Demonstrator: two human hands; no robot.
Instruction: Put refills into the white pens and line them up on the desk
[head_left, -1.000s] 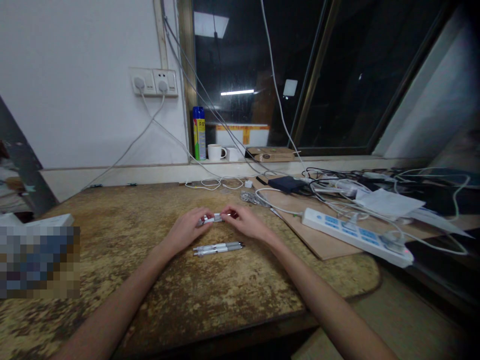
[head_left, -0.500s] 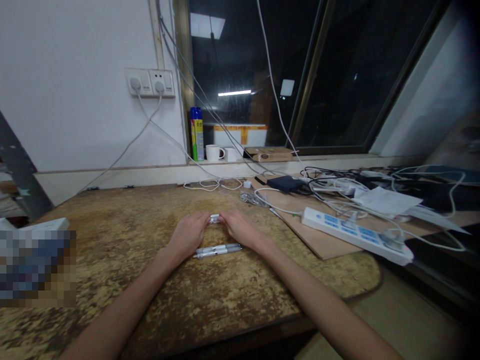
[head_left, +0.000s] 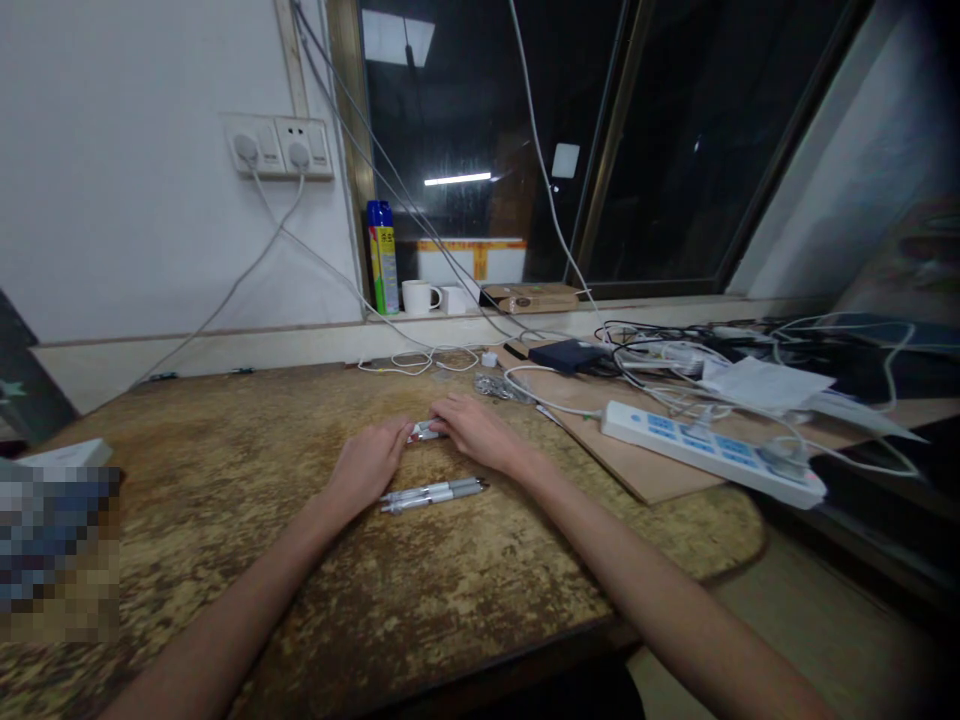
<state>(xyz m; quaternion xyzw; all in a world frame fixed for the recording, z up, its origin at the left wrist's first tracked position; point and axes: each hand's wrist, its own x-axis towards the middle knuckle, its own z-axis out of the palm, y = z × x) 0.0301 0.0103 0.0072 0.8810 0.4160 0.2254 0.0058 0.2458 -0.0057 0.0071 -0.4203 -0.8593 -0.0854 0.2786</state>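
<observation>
Two silver-white pens (head_left: 435, 494) lie side by side on the worn wooden table, just nearer than my hands. Beyond them is another pen (head_left: 426, 431), white and silver with a small red spot, mostly covered by my fingers. My left hand (head_left: 373, 458) is closed on its left end. From the right, my right hand (head_left: 474, 432) has its fingers bent over the other end. Only the short middle stretch shows between the hands, and the fingertips are partly hidden.
A white power strip (head_left: 709, 455) rests on a brown board (head_left: 637, 478) at the right, among tangled cables and papers. A spray can (head_left: 382, 260) and a white mug (head_left: 420, 297) stand on the window sill. A crumpled clear plastic bag (head_left: 501, 387) lies behind my right hand.
My hands have drawn slightly apart, showing more of the pen between them, including a red spot. My right hand's fingers have shifted over its end. The camera view has turned slightly.
</observation>
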